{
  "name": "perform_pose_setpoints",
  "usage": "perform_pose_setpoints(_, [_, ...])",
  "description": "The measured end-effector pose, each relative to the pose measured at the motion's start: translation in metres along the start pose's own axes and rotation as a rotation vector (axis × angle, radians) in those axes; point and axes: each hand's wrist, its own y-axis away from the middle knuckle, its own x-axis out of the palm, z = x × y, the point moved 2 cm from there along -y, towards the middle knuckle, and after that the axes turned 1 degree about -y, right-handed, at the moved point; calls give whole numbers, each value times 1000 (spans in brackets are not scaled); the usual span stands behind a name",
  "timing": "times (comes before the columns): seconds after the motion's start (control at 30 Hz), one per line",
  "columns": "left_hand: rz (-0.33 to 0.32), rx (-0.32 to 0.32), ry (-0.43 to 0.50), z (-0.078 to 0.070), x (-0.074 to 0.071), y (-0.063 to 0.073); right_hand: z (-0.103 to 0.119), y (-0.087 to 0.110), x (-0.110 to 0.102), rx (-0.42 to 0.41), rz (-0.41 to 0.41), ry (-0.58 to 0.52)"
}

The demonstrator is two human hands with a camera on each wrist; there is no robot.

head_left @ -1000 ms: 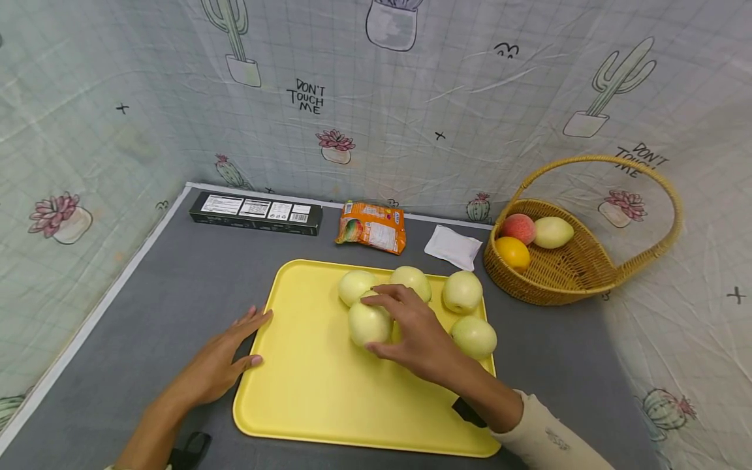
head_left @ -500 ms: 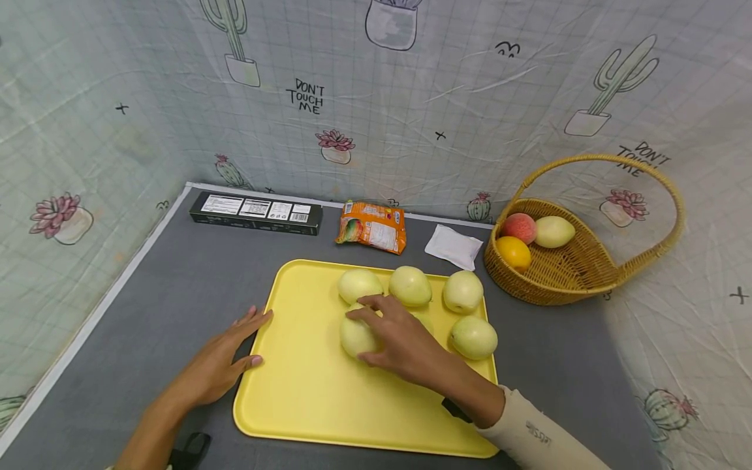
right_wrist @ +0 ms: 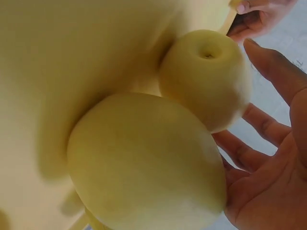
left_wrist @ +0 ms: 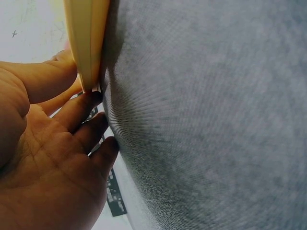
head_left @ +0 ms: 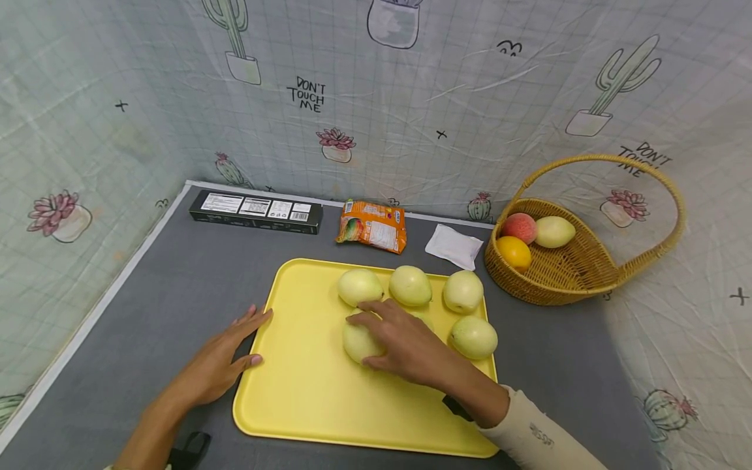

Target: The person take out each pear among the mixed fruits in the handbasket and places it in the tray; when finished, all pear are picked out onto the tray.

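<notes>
My left hand (head_left: pixel 220 362) rests with fingers fairly straight and thumb against the left rim of a yellow tray (head_left: pixel 305 411). The left wrist view shows that thumb (left_wrist: pixel 57 79) touching the rim. On the tray, my right hand (head_left: pixel 405 339) curls round a pale green pear (head_left: pixel 360 343) at the front left of the group. In the right wrist view this pear (right_wrist: pixel 206 79) sits on the tray beside a second pear (right_wrist: pixel 144 163), which the hand mostly hides in the head view. Fingers lie behind the pear; the thumb tip is at its edge.
Several more pears (head_left: pixel 410 286) lie at the tray's back and right. A wicker basket (head_left: pixel 564 294) at right holds a peach, an orange fruit and a pale oval fruit. Along the back are a dark box (head_left: pixel 255 212), an orange packet (head_left: pixel 373 225) and a white packet (head_left: pixel 454 247).
My right hand lowered the pear leftward onto the tray during the first half second, then shifted slightly to the right with it. The left hand stays in place.
</notes>
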Motion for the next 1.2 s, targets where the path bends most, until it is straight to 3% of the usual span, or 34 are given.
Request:
perform_pose_setpoints(0.23, [-7, 3, -14, 1, 0, 1, -4, 6, -19, 12, -44, -72])
perform_pose_setpoints(0.47, [-19, 18, -23, 1, -1, 1, -21, 13, -41, 39, -147, -78])
perform_pose_setpoints(0.83, [-8, 13, -23, 0, 0, -1, -65, 29, -80, 114, -344, -91])
perform_pose_setpoints(1.2, [-2, 21, -6, 0, 0, -1, -114, 48, -103, 210, -533, -130])
